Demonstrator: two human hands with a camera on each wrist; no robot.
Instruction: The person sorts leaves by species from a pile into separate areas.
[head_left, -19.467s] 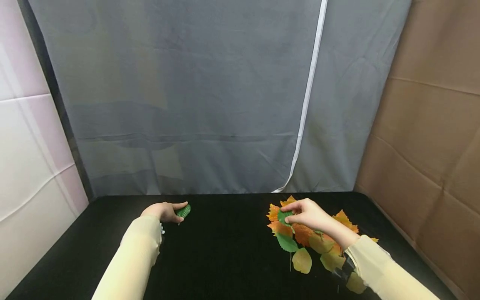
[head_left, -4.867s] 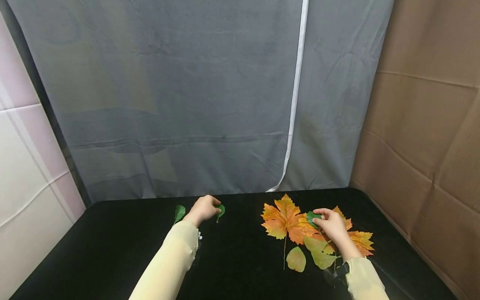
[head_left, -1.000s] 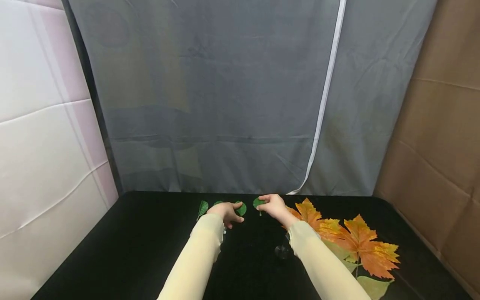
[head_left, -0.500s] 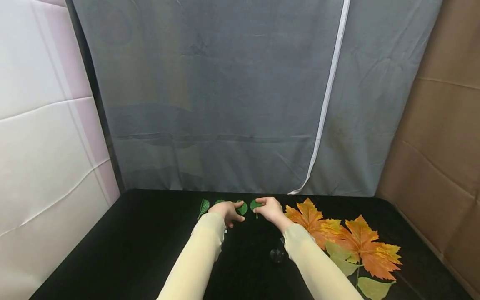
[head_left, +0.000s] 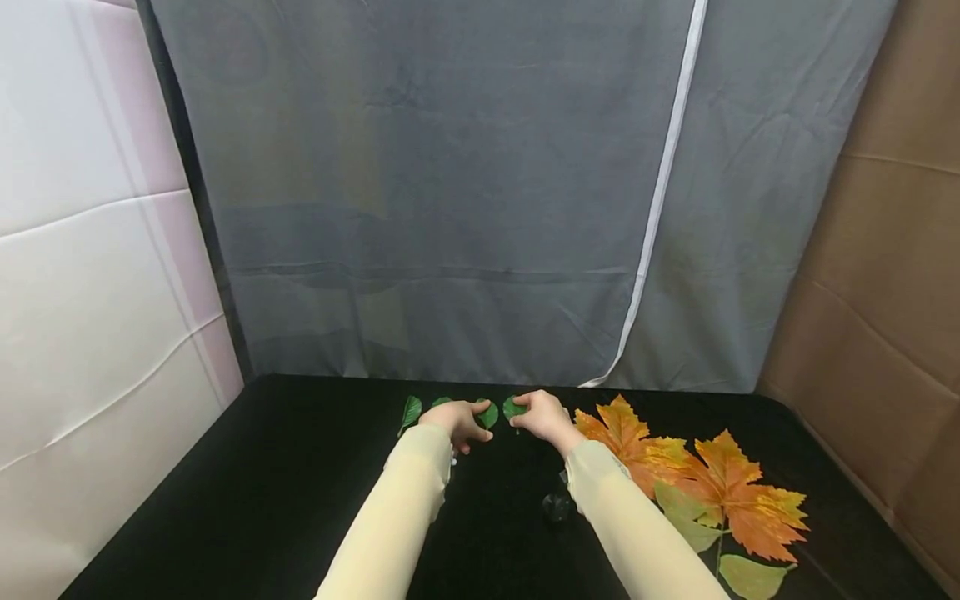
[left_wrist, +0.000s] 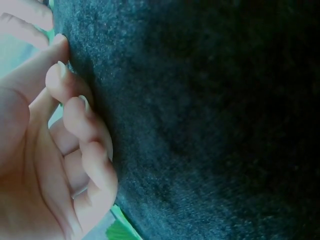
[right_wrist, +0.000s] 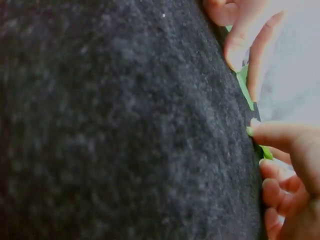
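Note:
At the far edge of the black cloth several small green leaves form a row. My left hand (head_left: 460, 421) rests low on the cloth, thumb and index finger at opposite edges of a green leaf (head_left: 489, 415); its other fingers are curled. In the right wrist view that leaf (right_wrist: 244, 85) lies between the left fingertips. Just to the right, my right hand (head_left: 545, 417) pinches another green leaf (head_left: 512, 408) at the cloth, partly hidden by its fingers. Beyond the left wrist lie a green leaf (head_left: 412, 412) and another green leaf (head_left: 441, 402), mostly covered.
Orange maple leaves (head_left: 738, 500) and yellow-green leaves (head_left: 752, 577) overlap on the right, partly behind the right sleeve. A dark round object (head_left: 556, 507) shows beside the right wrist. A grey curtain (head_left: 450, 208) hangs behind the black table (head_left: 225, 500), with a brown cloth wall (head_left: 877, 333) on the right.
Since 4.9 seconds ago, my right hand has brought a green leaf from the pile leftward into the row. My left hand has moved right to the leaf beside it. Over the last half second both barely move.

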